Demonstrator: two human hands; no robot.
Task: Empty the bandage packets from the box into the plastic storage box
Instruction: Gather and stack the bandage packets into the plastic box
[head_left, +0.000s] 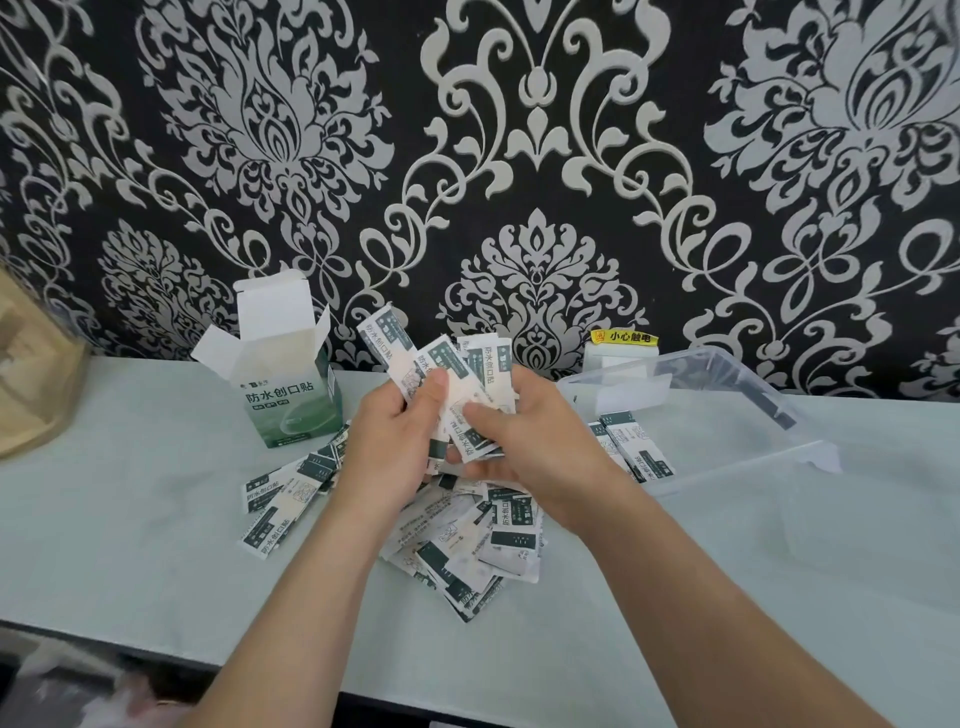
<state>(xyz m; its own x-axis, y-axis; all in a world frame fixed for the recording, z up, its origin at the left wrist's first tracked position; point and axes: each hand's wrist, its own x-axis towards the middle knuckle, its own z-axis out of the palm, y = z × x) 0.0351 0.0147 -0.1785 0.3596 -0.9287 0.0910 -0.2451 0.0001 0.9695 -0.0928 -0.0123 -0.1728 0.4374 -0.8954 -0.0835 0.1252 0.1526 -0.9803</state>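
Gathering step. The left hand (395, 447) and right hand (530, 441) each has its grip closed round a fanned bunch of bandage packets (457, 379) above the surface (130, 545). The opened box (291, 395) stands left; loose packets (467, 540) lie beneath. Next move, likely: carry the bunch right and release it into the plastic storage box (737, 410).

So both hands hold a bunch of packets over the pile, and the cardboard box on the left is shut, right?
No: the head view shows the cardboard box on the left with its top flaps open. The left hand and right hand do hold a bunch of packets over the pile.
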